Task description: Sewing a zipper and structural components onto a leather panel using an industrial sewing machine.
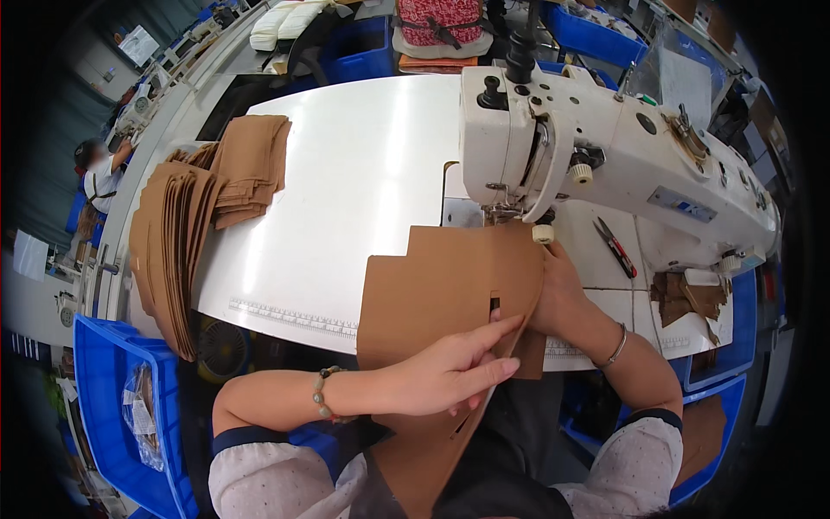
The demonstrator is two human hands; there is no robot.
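A large brown fabric panel (432,285) with small slots lies under the needle area of a white sewing machine (596,147). Its lower part drapes over the table's front edge toward my lap. My left hand (454,368) is at the panel's right edge, index finger and thumb stretched along it and the other fingers curled, closed on the edge. Just below the presser foot, my right hand (558,298) grips the panel's right side; its fingertips are partly hidden by the fabric and machine. A beaded bracelet (322,394) circles my left wrist.
Stacked brown pieces (173,242) stand at the table's left edge, with another pile (251,169) beside them. Red-handled thread snips (616,248) and brown scraps (687,297) lie right of the machine. Blue bins (112,346) flank the table. Another person (102,177) sits far left.
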